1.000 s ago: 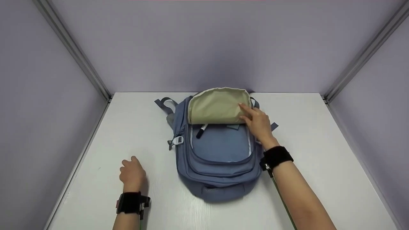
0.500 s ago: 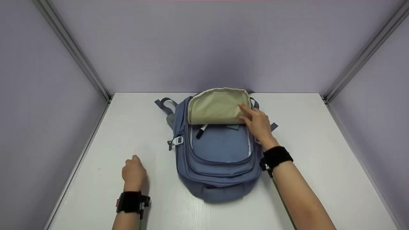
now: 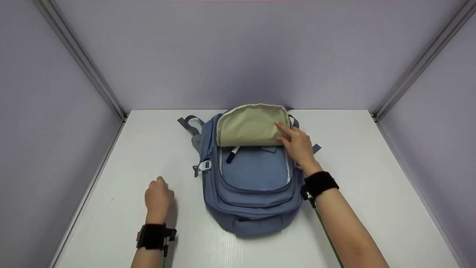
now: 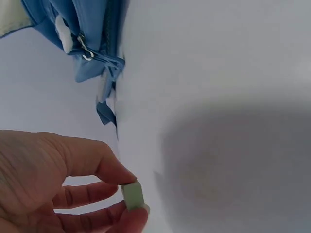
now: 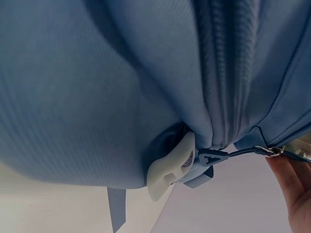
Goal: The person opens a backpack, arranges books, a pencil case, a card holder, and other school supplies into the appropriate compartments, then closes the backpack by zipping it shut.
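In the head view a blue backpack (image 3: 256,223) lies on the white table, its front pocket unzipped and the flap (image 3: 249,124) folded back to show a cream lining. My right hand (image 3: 299,147) holds the flap's right side, with thumb and forefinger on the lining; the other fingers are mostly hidden. A marker (image 3: 232,154) with a dark cap pokes out from under the flap. To the left of the backpack, my left hand (image 3: 159,197) hovers near the table. Its fingertips pinch a small pale green block (image 4: 133,195), plain in the left wrist view.
A pale buckle (image 3: 205,165) hangs at the backpack's left side, and a loose strap (image 3: 189,124) spreads out at the upper left. A small bluish-grey piece (image 3: 269,149) shows under the flap. Walls (image 3: 238,56) enclose the table (image 3: 111,223) at the back and sides.
My left hand has turned and shifted slightly toward the backpack. The right hand stays on the flap. The head view has shifted a little.
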The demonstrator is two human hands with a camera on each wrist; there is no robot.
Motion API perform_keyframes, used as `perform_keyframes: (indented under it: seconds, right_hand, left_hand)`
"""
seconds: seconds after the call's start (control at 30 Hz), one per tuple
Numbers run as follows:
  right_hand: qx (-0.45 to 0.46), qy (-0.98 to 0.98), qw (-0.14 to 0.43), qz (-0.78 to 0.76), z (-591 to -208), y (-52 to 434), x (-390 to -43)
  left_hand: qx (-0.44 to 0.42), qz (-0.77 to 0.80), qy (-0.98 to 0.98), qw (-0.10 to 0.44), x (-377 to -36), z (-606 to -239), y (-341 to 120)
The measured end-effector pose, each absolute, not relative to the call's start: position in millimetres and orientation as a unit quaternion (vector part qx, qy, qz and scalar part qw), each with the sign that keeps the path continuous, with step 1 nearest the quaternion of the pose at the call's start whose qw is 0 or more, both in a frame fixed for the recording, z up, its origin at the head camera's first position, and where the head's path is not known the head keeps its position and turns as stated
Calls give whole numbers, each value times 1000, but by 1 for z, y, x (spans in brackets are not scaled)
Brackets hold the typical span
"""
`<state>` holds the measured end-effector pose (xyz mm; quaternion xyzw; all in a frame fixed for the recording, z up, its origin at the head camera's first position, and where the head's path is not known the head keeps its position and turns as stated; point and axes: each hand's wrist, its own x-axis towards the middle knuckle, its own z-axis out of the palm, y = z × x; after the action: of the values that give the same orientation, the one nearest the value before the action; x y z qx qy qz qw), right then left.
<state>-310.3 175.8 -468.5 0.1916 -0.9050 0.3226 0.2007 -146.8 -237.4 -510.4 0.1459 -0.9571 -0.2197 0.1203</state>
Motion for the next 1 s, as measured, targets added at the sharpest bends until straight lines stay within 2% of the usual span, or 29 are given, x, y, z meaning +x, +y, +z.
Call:
perform_keyframes:
  seconds: [0.17, 0.4, 0.53, 0.63, 0.8, 1.0]
  right_hand:
    - [192, -905, 208, 319, -469, 176, -309]
    - [194, -905, 211, 316, -470, 174, -307]
    - [196, -902, 213, 320, -470, 172, -308]
    - [196, -901, 215, 321, -471, 171, -308]
    - [196, -900, 216, 323, -471, 169, -308]
    - [196, -903, 209, 320, -472, 167, -308]
  left_hand:
    - [107, -272, -942, 164, -159, -493, -219]
    - [-17, -304, -917, 258, -170, -464, -182]
    - [-79, -302, -907, 283, -174, -451, -158]
    - [-116, -296, -906, 278, -180, -446, -140]
    - [-166, -280, -917, 229, -193, -445, -118]
    - [-187, -229, -938, 179, -210, -446, -101]
